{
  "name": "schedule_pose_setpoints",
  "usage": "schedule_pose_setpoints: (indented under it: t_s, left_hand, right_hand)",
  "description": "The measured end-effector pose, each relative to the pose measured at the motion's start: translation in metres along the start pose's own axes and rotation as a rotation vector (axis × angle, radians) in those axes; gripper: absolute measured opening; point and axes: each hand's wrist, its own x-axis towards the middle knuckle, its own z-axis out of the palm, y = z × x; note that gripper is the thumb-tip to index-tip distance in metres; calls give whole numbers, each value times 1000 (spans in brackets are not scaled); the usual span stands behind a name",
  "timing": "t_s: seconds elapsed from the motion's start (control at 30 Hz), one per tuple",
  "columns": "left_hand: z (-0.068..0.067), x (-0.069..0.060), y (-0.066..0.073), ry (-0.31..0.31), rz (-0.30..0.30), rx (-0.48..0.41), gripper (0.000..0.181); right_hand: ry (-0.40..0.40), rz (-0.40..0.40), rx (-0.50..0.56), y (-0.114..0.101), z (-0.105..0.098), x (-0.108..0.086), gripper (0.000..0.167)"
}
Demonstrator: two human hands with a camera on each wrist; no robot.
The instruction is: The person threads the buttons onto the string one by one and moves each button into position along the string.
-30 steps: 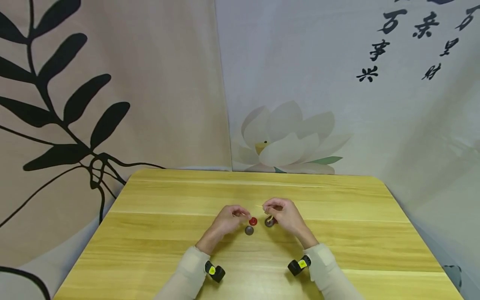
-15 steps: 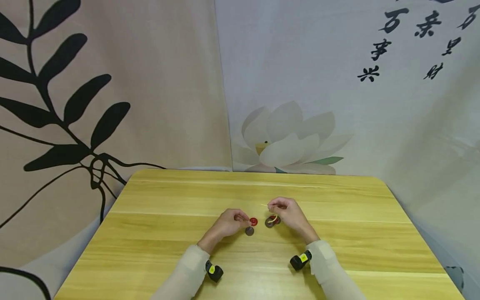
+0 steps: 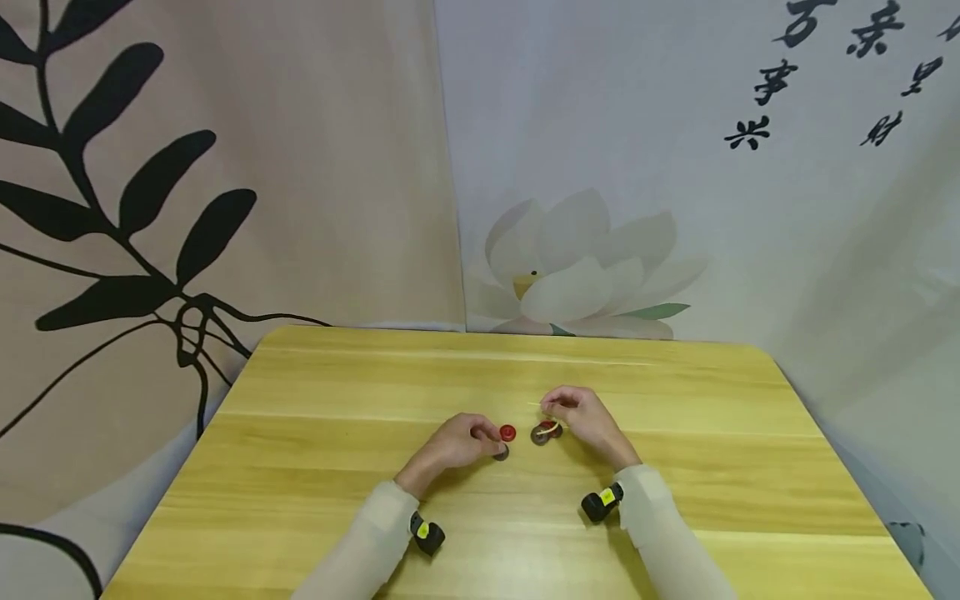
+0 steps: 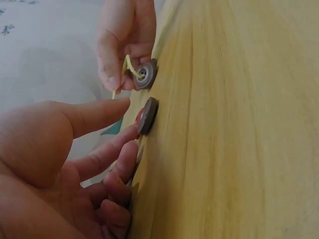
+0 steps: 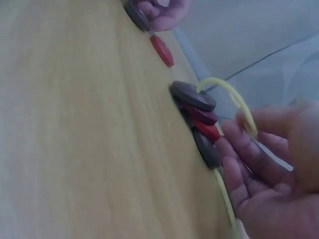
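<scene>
Pale cloths (image 3: pixel 337 167) hang behind a yellow wooden table (image 3: pixel 315 500) with a streaked grain and rounded far corners.

Near the middle of the table, the left hand (image 3: pixel 457 442) is spread at a loose brown button (image 4: pixel 148 117). Its thumb reaches out straight above the button, apart from it in the left wrist view, and the index fingertip appears to touch the button's edge; the remaining fingers bend loosely below. Just beyond that button, a loose red button (image 3: pixel 507 433) lies on the wood, between the two hands.

Across from it, the right hand (image 3: pixel 588 417) pinches a yellow cord (image 5: pixel 234 93) between thumb and fingers, and a thin end pokes out past the fingertips towards the left. From the pinch, the cord bends in an arc down into the face of an upper brown button (image 5: pixel 192 94). Under this sit a dark red button (image 5: pixel 202 114), a bright red button (image 5: pixel 207 130) and a lower brown button (image 5: pixel 205 149), slanting against one another on the table beside the right fingers. More cord comes out past the lower one.

Farther back along the arms, each wrist carries a small black camera (image 3: pixel 427 533) with a yellow mark, next to a cream sleeve (image 3: pixel 360 542). Beyond the table's back edge, large black leaves (image 3: pixel 163 182) are printed on the left cloth, while a white lotus (image 3: pixel 585 283) and black characters (image 3: pixel 776 82) are on the right one.
</scene>
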Motion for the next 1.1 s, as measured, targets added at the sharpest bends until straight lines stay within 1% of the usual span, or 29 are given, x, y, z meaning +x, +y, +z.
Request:
schedule_pose_setpoints:
  t_s: [0.2, 0.33, 0.57, 0.8, 1.1]
  left_hand:
    - [-1, 1, 2, 10, 16, 38, 17]
    - [-1, 1, 2, 25, 20, 56, 16]
    - [1, -1, 1, 37, 23, 83, 16]
    - [3, -2, -1, 59, 39, 110, 12]
    - [4, -1, -2, 60, 50, 129, 11]
  right_hand:
    - [-8, 4, 20, -3, -3, 3, 13]
    - [-14, -8, 12, -1, -4, 5, 12]
    - [-26, 32, 53, 3, -5, 2, 11]
    - [-33, 40, 83, 7, -4, 1, 13]
    - [-29, 61, 87, 7, -5, 0, 13]
